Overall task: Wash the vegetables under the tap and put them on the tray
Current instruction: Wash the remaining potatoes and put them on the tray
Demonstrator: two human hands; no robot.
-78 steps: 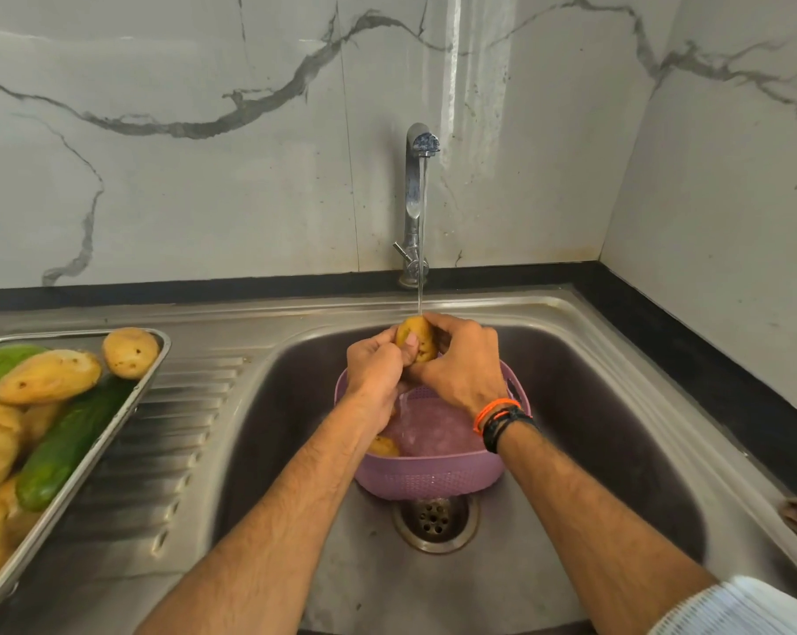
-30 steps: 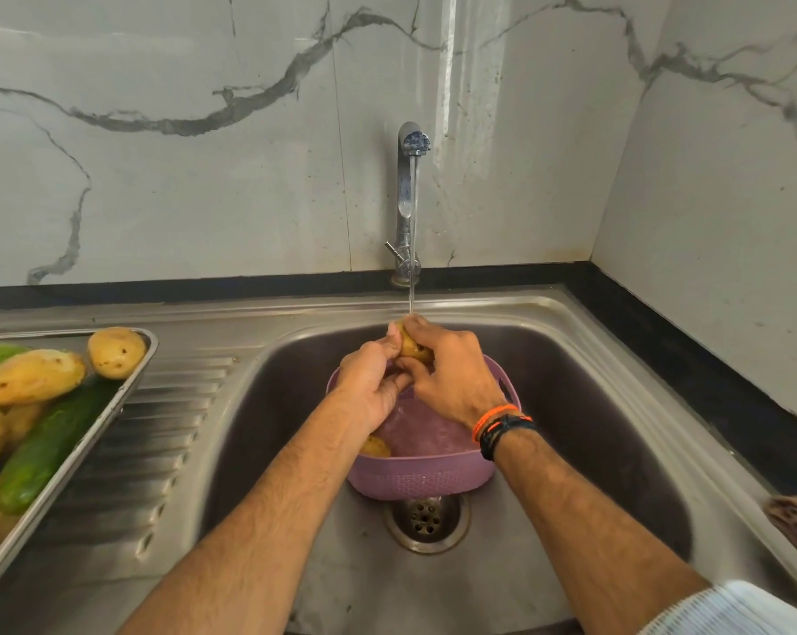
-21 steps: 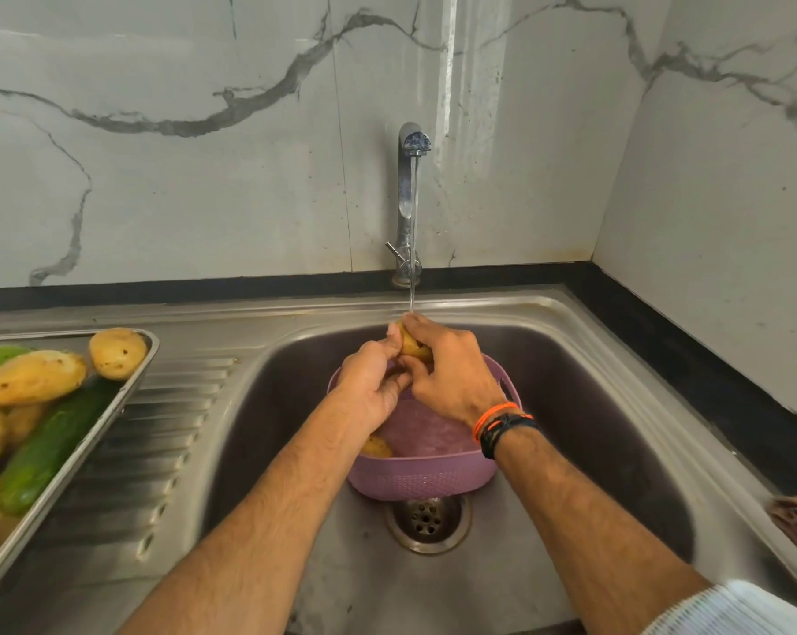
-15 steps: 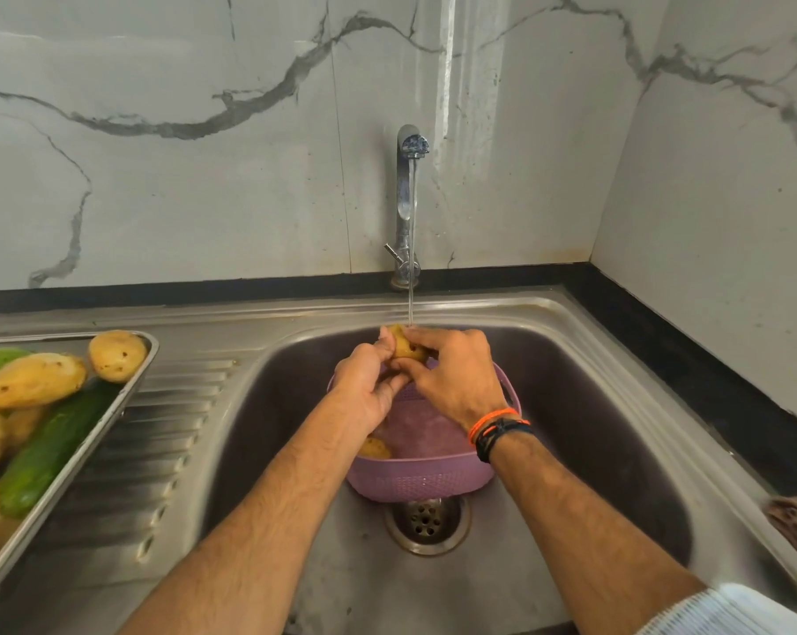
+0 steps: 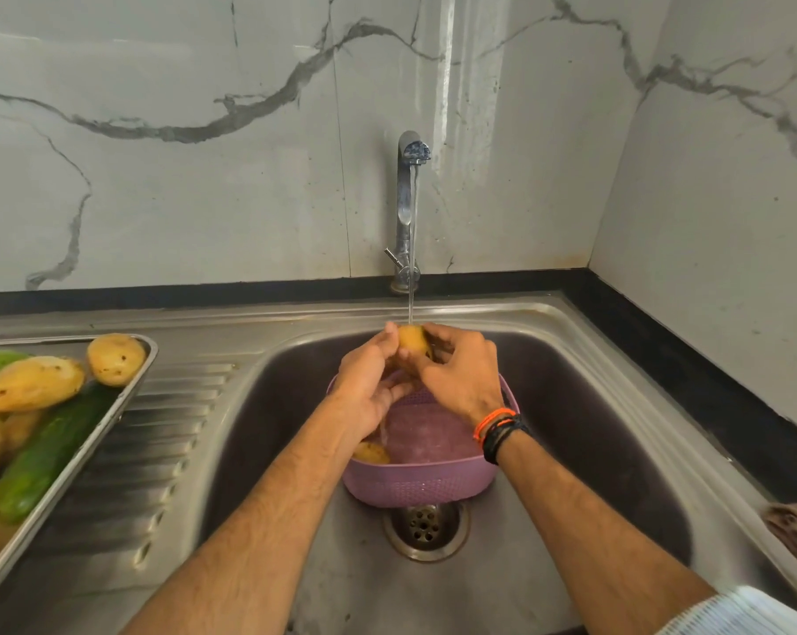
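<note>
Both hands, left hand and right hand, apparently grip potato under tap.

The tap stands behind the sink. A basket sits in the basin, just behind the drain. Left of the basin, on the drainboard, lies the tray holding potatoes and a cucumber.
</note>
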